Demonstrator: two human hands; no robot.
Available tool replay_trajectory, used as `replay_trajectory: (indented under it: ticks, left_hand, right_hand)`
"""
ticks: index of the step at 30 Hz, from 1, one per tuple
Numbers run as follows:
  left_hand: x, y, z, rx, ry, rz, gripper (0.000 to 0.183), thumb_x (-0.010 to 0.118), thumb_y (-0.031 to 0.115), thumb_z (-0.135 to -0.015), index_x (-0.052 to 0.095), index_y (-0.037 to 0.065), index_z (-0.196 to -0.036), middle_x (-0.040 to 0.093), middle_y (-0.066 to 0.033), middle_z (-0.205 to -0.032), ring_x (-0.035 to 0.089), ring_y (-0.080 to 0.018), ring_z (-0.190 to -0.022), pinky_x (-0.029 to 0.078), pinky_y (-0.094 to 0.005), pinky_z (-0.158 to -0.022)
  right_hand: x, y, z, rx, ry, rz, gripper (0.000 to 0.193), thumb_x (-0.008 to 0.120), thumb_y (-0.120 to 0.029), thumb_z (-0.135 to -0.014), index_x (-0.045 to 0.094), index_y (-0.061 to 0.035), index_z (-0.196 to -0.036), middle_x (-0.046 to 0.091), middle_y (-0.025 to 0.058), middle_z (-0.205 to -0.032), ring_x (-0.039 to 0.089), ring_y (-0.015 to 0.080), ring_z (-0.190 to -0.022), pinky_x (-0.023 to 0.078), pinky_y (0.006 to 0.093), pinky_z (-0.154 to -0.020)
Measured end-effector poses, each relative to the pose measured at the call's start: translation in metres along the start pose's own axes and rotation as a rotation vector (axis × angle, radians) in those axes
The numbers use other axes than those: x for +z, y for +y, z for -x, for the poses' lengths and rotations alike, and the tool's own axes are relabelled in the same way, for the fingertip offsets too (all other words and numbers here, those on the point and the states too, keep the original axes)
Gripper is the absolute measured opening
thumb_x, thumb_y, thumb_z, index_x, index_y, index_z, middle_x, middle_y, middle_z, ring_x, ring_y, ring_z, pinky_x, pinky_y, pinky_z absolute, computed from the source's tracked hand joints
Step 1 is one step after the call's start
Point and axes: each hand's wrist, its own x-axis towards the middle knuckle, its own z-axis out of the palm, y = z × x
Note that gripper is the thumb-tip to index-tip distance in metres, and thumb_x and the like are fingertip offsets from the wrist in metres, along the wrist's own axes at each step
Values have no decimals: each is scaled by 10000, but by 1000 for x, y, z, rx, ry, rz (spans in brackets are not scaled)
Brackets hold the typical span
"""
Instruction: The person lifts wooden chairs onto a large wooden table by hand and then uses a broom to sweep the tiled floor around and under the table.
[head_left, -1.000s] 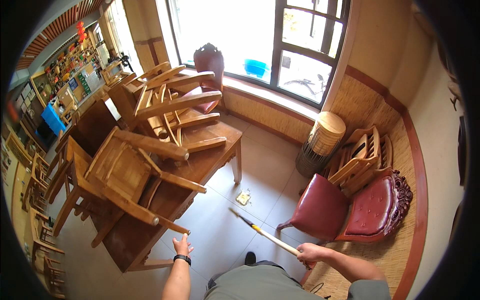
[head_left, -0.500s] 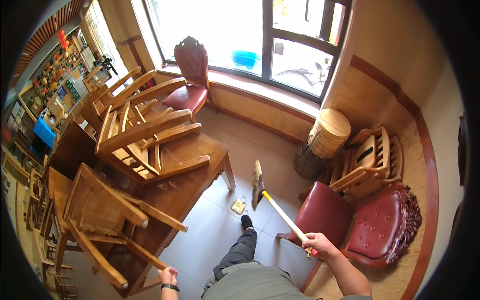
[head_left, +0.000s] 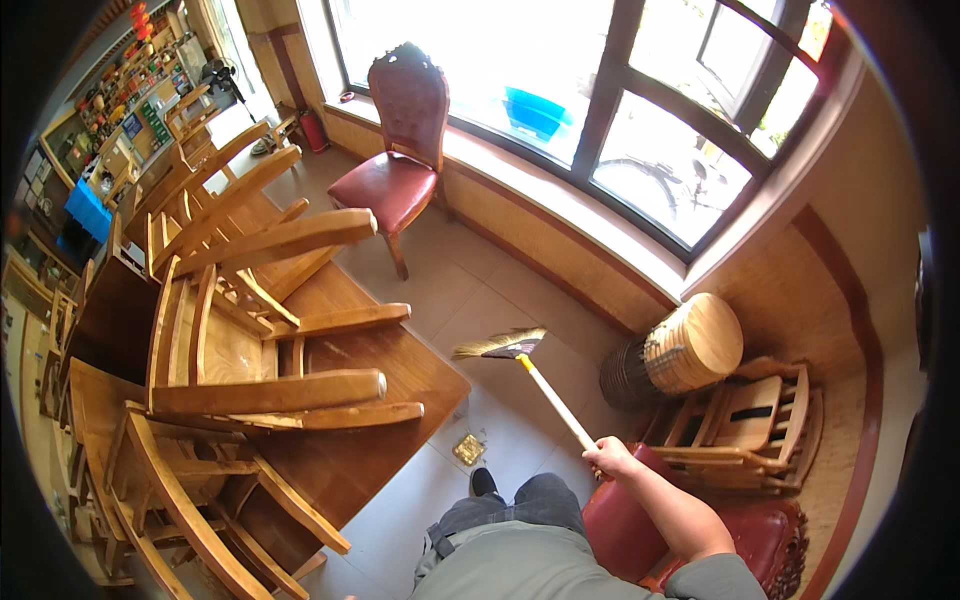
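My right hand point(head_left: 608, 457) is closed round the pale handle of a broom point(head_left: 548, 390), near the red sleeve at its upper end. The straw broom head point(head_left: 503, 345) is held out ahead of me, its bristles pointing left toward the table corner; whether they touch the floor I cannot tell. On the tiles before my dark shoe point(head_left: 483, 483) lies a small yellowish, square-looking thing point(head_left: 468, 450) with crumbs of debris round it. My left hand is out of the picture.
At left a wooden table point(head_left: 400, 420) carries upturned wooden chairs point(head_left: 270, 390). A red-seated chair point(head_left: 395, 190) stands by the window. To my right are a red padded chair point(head_left: 625, 520), folded wooden chairs point(head_left: 740, 425) and a stack of round wooden-topped stools point(head_left: 700, 340).
The broom head has swung forward and up, its bristles turning left. I have moved forward, and my left hand, earlier on an upturned chair's leg, has left the view.
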Motion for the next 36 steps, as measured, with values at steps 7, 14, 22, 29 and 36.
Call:
replay_trajectory:
  ticks: [7,14,22,29,36]
  left_hand:
    - [158,-5,74,668,-328,-799,239,455,199,-929,619,37,-866,641,-114,-766,627,-219,-677,493,-365,-612]
    - [342,162,273,773,44,-638,243,460,47,-884,626,1,-1056,690,-139,-917,651,-242,-867,503,-351,-795]
    - [598,329,315,1552,74,-870,298,598,34,-741,627,41,-1038,599,-166,-1124,562,-351,-1071,430,-460,-970]
    - [666,411,223,1377,557,-1074,403,571,107,-765,594,56,-1165,475,-201,-1351,433,-348,-1269,284,-562,-1084]
    - [616,384,211,1488,248,-1261,381,579,142,-712,650,61,-1077,510,-152,-1325,408,-298,-1306,227,-617,-1099]
  right_hand:
    - [-45,-131,-128,-188,-19,255,127,613,-123,-754,609,4,-742,566,76,-565,532,161,-420,404,315,-357]
    - [6,-303,-333,-349,-169,444,118,513,-130,-849,569,-26,-851,568,107,-565,540,186,-411,425,346,-361]
    - [3,-276,-477,-415,-261,827,201,412,-168,-923,546,-83,-1046,622,151,-738,640,304,-605,515,449,-520]
    - [-207,-217,-368,-465,-269,1012,140,500,-183,-904,540,-50,-886,630,239,-718,658,384,-725,520,498,-662]
    - [-208,-341,-311,-260,-424,894,491,640,-196,-833,524,-61,-1291,678,229,-875,689,329,-748,552,395,-704]
